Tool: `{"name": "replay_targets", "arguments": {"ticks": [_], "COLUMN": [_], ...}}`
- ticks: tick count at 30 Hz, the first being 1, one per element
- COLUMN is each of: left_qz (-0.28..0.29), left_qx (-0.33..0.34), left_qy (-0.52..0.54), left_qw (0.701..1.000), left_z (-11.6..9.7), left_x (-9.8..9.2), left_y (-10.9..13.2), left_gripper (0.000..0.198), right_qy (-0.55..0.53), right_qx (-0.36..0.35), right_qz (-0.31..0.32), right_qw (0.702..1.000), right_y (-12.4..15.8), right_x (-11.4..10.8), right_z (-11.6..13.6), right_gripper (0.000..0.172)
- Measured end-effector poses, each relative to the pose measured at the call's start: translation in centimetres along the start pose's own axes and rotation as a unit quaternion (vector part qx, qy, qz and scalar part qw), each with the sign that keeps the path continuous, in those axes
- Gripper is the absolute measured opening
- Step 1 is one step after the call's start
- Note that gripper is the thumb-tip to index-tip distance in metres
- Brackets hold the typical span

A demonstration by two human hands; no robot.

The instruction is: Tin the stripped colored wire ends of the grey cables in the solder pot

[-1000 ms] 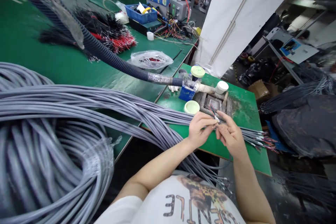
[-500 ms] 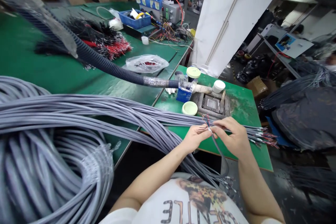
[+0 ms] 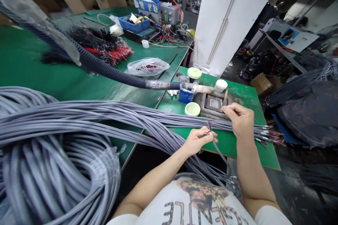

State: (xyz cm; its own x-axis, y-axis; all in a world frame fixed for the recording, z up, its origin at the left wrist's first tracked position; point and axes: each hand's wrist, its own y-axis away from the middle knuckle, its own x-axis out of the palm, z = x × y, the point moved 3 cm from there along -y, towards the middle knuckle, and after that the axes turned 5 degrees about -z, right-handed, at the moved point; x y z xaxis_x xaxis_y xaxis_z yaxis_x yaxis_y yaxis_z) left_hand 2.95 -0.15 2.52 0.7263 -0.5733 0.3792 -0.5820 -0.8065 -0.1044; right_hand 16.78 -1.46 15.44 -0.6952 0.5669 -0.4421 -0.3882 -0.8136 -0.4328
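The left hand (image 3: 198, 141) partly hides the end of the grey cable (image 3: 219, 156); its thin coloured wires (image 3: 210, 126) are too small to count.

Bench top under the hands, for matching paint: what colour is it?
Green, best seen in the head view: the bench top shows solid green beside the cables.
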Motion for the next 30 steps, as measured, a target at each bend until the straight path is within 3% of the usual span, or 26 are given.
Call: {"name": "replay_targets", "arguments": {"ticks": [5, 9, 14, 18, 22, 24, 26, 30], "left_qz": [-0.010, -0.001, -0.023, -0.048, -0.063, -0.064, -0.066, -0.071], "left_qx": [0.008, 0.021, 0.012, -0.034, -0.084, -0.095, -0.101, -0.104], "left_qy": [0.021, 0.035, 0.076, 0.163, 0.237, 0.266, 0.292, 0.331], "left_qw": [1.000, 0.999, 0.997, 0.985, 0.966, 0.957, 0.949, 0.935], "left_z": [0.6, 0.3, 0.8, 1.3, 1.0, 0.8, 0.7, 0.5], "left_x": [-0.3, -0.1, -0.4, -0.4, -0.3, -0.4, -0.6, -1.1], "left_y": [-0.1, -0.3, -0.4, -0.4, -0.3, -0.3, -0.5, -0.8], "left_gripper": [0.024, 0.018, 0.019, 0.028, 0.033, 0.032, 0.031, 0.030], "right_qy": [0.092, 0.125, 0.005, -0.047, -0.038, -0.021, -0.007, 0.033], "right_qx": [-0.063, -0.102, -0.047, -0.043, -0.062, -0.095, -0.154, -0.281], "right_qz": [0.174, 0.143, 0.114, 0.109, 0.105, 0.095, 0.098, 0.159], "right_qw": [0.978, 0.976, 0.992, 0.992, 0.992, 0.991, 0.983, 0.946], "right_y": [1.7, 2.7, 3.0, 3.3, 3.4, 3.5, 3.7, 5.0], "right_x": [1.2, 2.6, 2.6, 2.5, 2.3, 1.9, 1.3, 1.0], "right_z": [0.6, 1.1, 0.5, -0.4, -1.2, -1.6, -1.9, -2.6], "right_gripper": [0.017, 0.018, 0.022, 0.022, 0.010, 0.011, 0.023, 0.043]}}
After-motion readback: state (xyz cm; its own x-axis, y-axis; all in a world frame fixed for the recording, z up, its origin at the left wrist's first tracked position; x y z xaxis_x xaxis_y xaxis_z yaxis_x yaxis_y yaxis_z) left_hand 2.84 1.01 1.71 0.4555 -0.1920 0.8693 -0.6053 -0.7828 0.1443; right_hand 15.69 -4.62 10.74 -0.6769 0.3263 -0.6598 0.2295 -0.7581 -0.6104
